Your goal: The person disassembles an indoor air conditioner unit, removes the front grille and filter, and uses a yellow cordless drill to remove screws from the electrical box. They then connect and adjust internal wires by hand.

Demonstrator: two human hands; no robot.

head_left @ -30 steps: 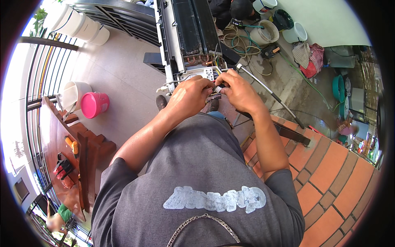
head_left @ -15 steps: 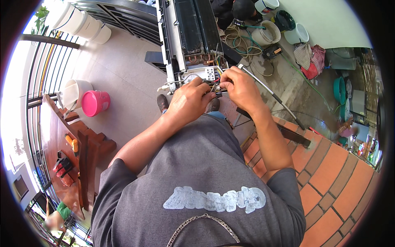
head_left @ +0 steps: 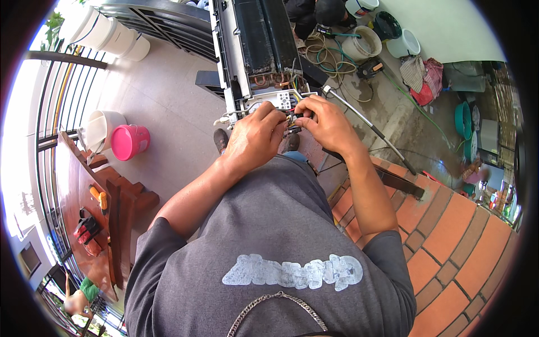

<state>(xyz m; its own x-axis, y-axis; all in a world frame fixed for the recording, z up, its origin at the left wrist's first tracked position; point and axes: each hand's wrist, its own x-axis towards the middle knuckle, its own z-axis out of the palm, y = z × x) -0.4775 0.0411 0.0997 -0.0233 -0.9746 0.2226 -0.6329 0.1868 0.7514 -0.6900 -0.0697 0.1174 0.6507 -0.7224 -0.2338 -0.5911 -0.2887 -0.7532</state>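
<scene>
An opened air conditioner indoor unit (head_left: 264, 42) extends away from me, with a dark finned coil, copper pipe bends (head_left: 269, 80) and a white terminal box (head_left: 278, 100) at its near end. Both my hands meet over thin wires there. My left hand (head_left: 255, 135) has its fingers curled and pressed together; what lies in them is hidden. My right hand (head_left: 328, 123) pinches a small black piece (head_left: 299, 116) among the wires, between thumb and forefinger. The fingertips of both hands almost touch, covering much of the wiring.
A metal pole (head_left: 359, 118) slants down at the right beside the brick-patterned ledge (head_left: 432, 241). A pink bucket (head_left: 130, 142) and wooden bench (head_left: 115, 219) stand left. Beyond the unit, another person (head_left: 328, 14) crouches near hoses (head_left: 331, 59) and a bucket (head_left: 362, 44).
My left hand has shifted slightly left and lower. The black piece, earlier at my left thumb, now sits at my right fingertips. My right hand has moved a little left.
</scene>
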